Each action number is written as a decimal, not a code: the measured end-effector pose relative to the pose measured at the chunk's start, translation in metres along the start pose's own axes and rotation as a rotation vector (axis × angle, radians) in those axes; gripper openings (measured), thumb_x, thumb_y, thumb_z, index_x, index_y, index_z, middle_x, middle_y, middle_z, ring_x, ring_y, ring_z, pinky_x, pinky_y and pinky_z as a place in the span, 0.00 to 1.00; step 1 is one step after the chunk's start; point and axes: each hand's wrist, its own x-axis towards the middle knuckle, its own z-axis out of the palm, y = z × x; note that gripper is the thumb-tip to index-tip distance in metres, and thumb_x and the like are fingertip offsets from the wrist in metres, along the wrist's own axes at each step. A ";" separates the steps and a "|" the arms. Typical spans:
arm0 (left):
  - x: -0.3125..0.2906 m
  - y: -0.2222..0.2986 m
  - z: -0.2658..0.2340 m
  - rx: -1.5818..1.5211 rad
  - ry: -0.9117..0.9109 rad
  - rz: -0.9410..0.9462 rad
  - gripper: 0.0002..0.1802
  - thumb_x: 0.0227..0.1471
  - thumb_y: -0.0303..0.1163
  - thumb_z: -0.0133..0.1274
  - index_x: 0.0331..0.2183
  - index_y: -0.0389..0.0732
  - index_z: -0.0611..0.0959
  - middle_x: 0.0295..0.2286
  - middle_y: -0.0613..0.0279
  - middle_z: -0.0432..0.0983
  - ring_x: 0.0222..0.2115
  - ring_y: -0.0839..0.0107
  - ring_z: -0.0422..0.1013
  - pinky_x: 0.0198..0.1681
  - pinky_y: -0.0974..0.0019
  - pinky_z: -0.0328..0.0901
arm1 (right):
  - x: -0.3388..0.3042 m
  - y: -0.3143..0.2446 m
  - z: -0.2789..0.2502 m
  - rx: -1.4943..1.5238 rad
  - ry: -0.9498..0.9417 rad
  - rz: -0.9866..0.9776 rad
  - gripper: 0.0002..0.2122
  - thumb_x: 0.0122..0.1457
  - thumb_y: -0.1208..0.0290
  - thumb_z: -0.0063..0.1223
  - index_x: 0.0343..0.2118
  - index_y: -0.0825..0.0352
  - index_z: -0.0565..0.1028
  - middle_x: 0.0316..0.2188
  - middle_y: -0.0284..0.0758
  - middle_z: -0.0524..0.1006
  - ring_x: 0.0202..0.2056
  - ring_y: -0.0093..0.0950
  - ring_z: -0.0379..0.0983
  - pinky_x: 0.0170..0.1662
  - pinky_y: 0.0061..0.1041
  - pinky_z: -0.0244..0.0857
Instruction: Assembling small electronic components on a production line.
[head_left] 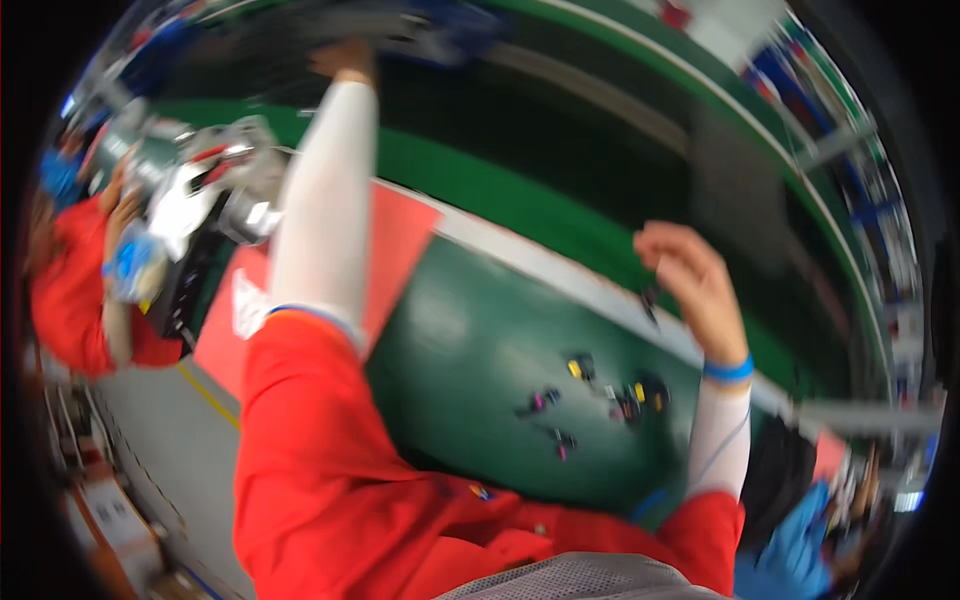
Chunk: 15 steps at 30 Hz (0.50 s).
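My left hand (345, 62) is stretched far forward over a dark belt, close to a blurred blue-and-grey object (430, 32). Motion smears its fingers, so what they hold, if anything, is unclear. Above the far edge of the green worktable, my right hand (692, 285) is curled with thumb and fingers together. From it hangs a small black part (650, 302), too blurred to name. Several small black parts with yellow or pink bits (580, 367) lie scattered on the green table mat (470, 350), nearer to my body than the right hand.
A red sheet (400, 235) lies at the table's left, partly under my left arm. Beyond a pale table edge (520, 250) run a green strip and the dark belt (600, 130). A co-worker in red (70, 290) handles things at far left, beside metallic clutter (240, 160). Someone in blue (800, 540) is at right.
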 end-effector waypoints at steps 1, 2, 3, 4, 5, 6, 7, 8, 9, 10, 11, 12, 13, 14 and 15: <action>0.030 -0.021 -0.006 -0.138 -0.135 -0.002 0.19 0.55 0.37 0.45 0.47 0.40 0.75 0.43 0.51 0.74 0.47 0.54 0.69 0.48 0.54 0.63 | -0.006 -0.012 -0.009 0.034 0.014 -0.097 0.15 0.58 0.71 0.50 0.47 0.71 0.70 0.41 0.35 0.75 0.44 0.22 0.69 0.50 0.22 0.61; 0.014 0.004 -0.004 -0.163 -0.179 0.041 0.19 0.55 0.37 0.45 0.47 0.40 0.75 0.43 0.51 0.74 0.47 0.54 0.69 0.48 0.54 0.63 | -0.013 -0.017 -0.025 0.061 0.107 -0.102 0.14 0.59 0.71 0.49 0.46 0.71 0.71 0.39 0.34 0.75 0.41 0.20 0.69 0.47 0.20 0.62; 0.001 0.027 -0.010 -0.277 -0.188 0.114 0.19 0.55 0.37 0.46 0.46 0.39 0.75 0.43 0.51 0.74 0.47 0.56 0.69 0.49 0.57 0.62 | -0.021 -0.022 -0.042 0.080 0.191 -0.125 0.13 0.59 0.71 0.49 0.45 0.72 0.72 0.38 0.33 0.75 0.38 0.18 0.69 0.45 0.18 0.62; -0.009 0.040 -0.021 -0.381 -0.189 0.178 0.19 0.55 0.37 0.46 0.46 0.39 0.75 0.44 0.51 0.73 0.47 0.58 0.68 0.50 0.59 0.61 | -0.032 -0.018 -0.059 0.081 0.223 -0.113 0.13 0.59 0.71 0.49 0.45 0.72 0.72 0.38 0.33 0.75 0.38 0.18 0.69 0.45 0.18 0.62; -0.011 0.045 -0.039 -0.476 -0.175 0.235 0.19 0.55 0.37 0.47 0.46 0.38 0.76 0.44 0.51 0.73 0.48 0.59 0.67 0.51 0.62 0.60 | -0.040 -0.008 -0.075 0.108 0.354 -0.112 0.12 0.60 0.70 0.49 0.43 0.71 0.73 0.36 0.33 0.76 0.36 0.17 0.69 0.41 0.16 0.62; -0.066 0.087 -0.064 -0.966 -0.380 0.145 0.20 0.55 0.37 0.48 0.47 0.38 0.75 0.45 0.52 0.73 0.46 0.63 0.68 0.50 0.64 0.61 | -0.051 0.010 -0.093 0.107 0.520 -0.085 0.11 0.60 0.70 0.50 0.41 0.71 0.74 0.34 0.32 0.76 0.33 0.15 0.68 0.37 0.14 0.61; -0.132 0.127 -0.112 -1.437 -0.582 0.029 0.20 0.55 0.36 0.48 0.48 0.37 0.75 0.45 0.53 0.73 0.45 0.67 0.68 0.49 0.67 0.61 | -0.059 0.030 -0.100 0.098 0.563 -0.069 0.11 0.60 0.70 0.50 0.41 0.71 0.74 0.34 0.32 0.76 0.33 0.15 0.68 0.37 0.14 0.61; -0.174 0.142 -0.169 -1.524 -0.721 0.027 0.20 0.52 0.36 0.52 0.45 0.36 0.77 0.43 0.52 0.74 0.44 0.62 0.70 0.49 0.64 0.63 | -0.064 0.045 -0.099 -0.017 0.633 -0.053 0.10 0.59 0.69 0.51 0.39 0.70 0.75 0.32 0.31 0.76 0.30 0.15 0.67 0.33 0.13 0.60; -0.211 0.153 -0.218 -1.609 -0.863 0.021 0.19 0.49 0.36 0.55 0.42 0.35 0.79 0.42 0.50 0.75 0.43 0.57 0.71 0.48 0.62 0.64 | -0.068 0.061 -0.099 -0.134 0.701 -0.036 0.09 0.58 0.69 0.53 0.36 0.69 0.76 0.29 0.30 0.76 0.28 0.14 0.67 0.29 0.13 0.60; -0.230 0.142 -0.255 -1.531 -0.925 0.165 0.18 0.50 0.32 0.54 0.44 0.35 0.79 0.41 0.55 0.76 0.42 0.67 0.71 0.47 0.65 0.64 | -0.062 0.077 -0.088 -0.166 0.661 -0.046 0.08 0.57 0.69 0.54 0.35 0.68 0.76 0.27 0.30 0.76 0.25 0.15 0.67 0.27 0.15 0.61; -0.244 0.139 -0.279 -1.458 -0.992 0.307 0.18 0.51 0.28 0.53 0.45 0.36 0.78 0.40 0.60 0.77 0.40 0.76 0.70 0.45 0.69 0.65 | -0.057 0.093 -0.080 -0.208 0.633 -0.055 0.08 0.55 0.69 0.56 0.34 0.67 0.76 0.26 0.31 0.77 0.23 0.16 0.68 0.26 0.17 0.62; -0.256 0.133 -0.285 -1.393 -0.946 0.484 0.16 0.50 0.26 0.53 0.44 0.37 0.79 0.40 0.60 0.77 0.39 0.75 0.72 0.44 0.69 0.66 | -0.048 0.112 -0.067 -0.353 0.625 -0.164 0.08 0.54 0.69 0.57 0.33 0.67 0.76 0.24 0.31 0.76 0.22 0.18 0.68 0.25 0.19 0.63; -0.272 0.127 -0.284 -1.323 -0.906 0.657 0.15 0.50 0.25 0.54 0.42 0.38 0.80 0.39 0.61 0.78 0.39 0.74 0.73 0.43 0.69 0.67 | -0.042 0.117 -0.051 -0.501 0.624 -0.267 0.08 0.52 0.69 0.59 0.32 0.67 0.75 0.23 0.32 0.76 0.21 0.19 0.68 0.25 0.20 0.63; -0.285 0.125 -0.283 -1.252 -0.936 0.682 0.14 0.49 0.24 0.53 0.41 0.38 0.81 0.39 0.60 0.78 0.39 0.72 0.73 0.43 0.69 0.67 | -0.039 0.119 -0.044 -0.488 0.628 -0.282 0.08 0.52 0.69 0.59 0.32 0.67 0.75 0.23 0.32 0.76 0.21 0.19 0.68 0.25 0.20 0.63; -0.297 0.123 -0.283 -1.177 -0.968 0.700 0.14 0.48 0.23 0.53 0.40 0.39 0.81 0.39 0.59 0.78 0.40 0.69 0.74 0.43 0.68 0.68 | -0.038 0.116 -0.030 -0.496 0.560 -0.265 0.09 0.51 0.69 0.60 0.32 0.67 0.74 0.23 0.33 0.74 0.22 0.21 0.69 0.25 0.22 0.64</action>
